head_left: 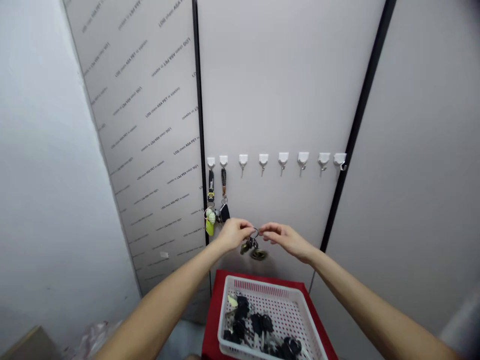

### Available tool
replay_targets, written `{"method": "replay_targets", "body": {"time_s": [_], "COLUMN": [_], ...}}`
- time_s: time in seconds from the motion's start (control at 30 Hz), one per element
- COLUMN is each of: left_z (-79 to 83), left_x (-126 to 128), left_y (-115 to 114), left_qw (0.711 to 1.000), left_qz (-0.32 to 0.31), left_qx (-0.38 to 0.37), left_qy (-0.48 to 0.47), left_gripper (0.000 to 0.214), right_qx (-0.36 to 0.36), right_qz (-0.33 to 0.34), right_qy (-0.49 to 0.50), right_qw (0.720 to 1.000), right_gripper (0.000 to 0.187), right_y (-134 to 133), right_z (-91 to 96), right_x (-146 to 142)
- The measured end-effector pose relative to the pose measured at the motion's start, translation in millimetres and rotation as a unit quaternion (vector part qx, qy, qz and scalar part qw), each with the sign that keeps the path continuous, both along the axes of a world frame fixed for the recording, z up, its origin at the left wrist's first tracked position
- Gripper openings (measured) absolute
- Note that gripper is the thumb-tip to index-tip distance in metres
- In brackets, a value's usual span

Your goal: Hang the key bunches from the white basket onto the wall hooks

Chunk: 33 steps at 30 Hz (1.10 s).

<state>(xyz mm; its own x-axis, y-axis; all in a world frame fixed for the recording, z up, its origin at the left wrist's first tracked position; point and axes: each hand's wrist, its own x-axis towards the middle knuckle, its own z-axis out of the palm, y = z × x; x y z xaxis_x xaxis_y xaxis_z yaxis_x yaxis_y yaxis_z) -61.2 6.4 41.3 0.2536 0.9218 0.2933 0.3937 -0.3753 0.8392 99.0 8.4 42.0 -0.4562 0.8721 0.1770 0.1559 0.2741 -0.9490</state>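
Observation:
My left hand (234, 235) and my right hand (285, 240) meet in front of a pale wall panel (288, 90). Their fingertips pinch a metal key ring (254, 232) from either side, and a small bunch of dark keys (251, 247) dangles below it. Just above my hands runs a row of several white adhesive hooks (263, 160). To the left of my left hand, two keychains with lanyard straps hang from the leftmost hooks, one with a yellow-green fob (210, 222) and one with a black car key (224, 212).
Below my hands, a white plastic basket (258, 286) holding several dark keys (257, 324) sits on a red surface (214, 312). A film-covered panel printed with text (146, 125) stands at left, and grey walls flank both sides.

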Motion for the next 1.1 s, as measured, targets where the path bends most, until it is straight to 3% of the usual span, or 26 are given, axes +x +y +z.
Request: {"method": "replay_targets", "body": {"time_s": [0.13, 0.3, 0.4, 0.53, 0.7, 0.8, 0.9, 1.0, 1.1], "left_z": [33.9, 76.0, 95.1, 104.6, 100.3, 86.1, 51.4, -7.3, -74.4], "left_x": [-0.8, -10.2, -15.4, -17.0, -14.1, -12.8, -12.7, -12.4, -10.7], "left_y": [9.9, 33.2, 44.9, 51.9, 49.8, 42.0, 30.0, 11.6, -14.2], "left_qw": [0.999, 0.983, 0.965, 0.953, 0.956, 0.956, 0.957, 0.973, 0.977], "left_qz": [0.007, 0.106, 0.167, 0.205, 0.213, 0.202, 0.181, 0.122, 0.038], "left_qx": [0.039, 0.099, 0.186, 0.223, 0.196, 0.207, 0.221, 0.176, 0.079], "left_qy": [0.006, -0.109, -0.085, -0.006, 0.052, 0.049, 0.044, 0.081, 0.194], "left_gripper": [0.013, 0.013, 0.015, 0.023, 0.028, 0.028, 0.028, 0.028, 0.025], "right_qx": [0.086, 0.095, 0.098, 0.07, 0.044, 0.063, 0.175, 0.238, 0.158], "right_qz": [-0.008, -0.102, -0.163, -0.216, -0.264, -0.272, -0.3, -0.266, -0.128], "right_qy": [-0.016, 0.109, 0.158, 0.154, 0.099, 0.068, 0.029, -0.034, -0.164], "right_qw": [0.996, 0.984, 0.969, 0.962, 0.958, 0.958, 0.937, 0.934, 0.965], "right_gripper": [0.017, 0.018, 0.015, 0.011, 0.01, 0.012, 0.018, 0.022, 0.014], "right_y": [7.7, 34.5, 51.7, 67.0, 81.5, 85.1, 78.3, 55.9, 20.0], "right_z": [16.0, 60.2, 88.2, 106.4, 104.0, 94.0, 69.0, 20.8, -45.7], "right_x": [-25.2, -56.7, -69.4, -80.2, -84.2, -78.5, -65.4, -47.5, -30.2]}}
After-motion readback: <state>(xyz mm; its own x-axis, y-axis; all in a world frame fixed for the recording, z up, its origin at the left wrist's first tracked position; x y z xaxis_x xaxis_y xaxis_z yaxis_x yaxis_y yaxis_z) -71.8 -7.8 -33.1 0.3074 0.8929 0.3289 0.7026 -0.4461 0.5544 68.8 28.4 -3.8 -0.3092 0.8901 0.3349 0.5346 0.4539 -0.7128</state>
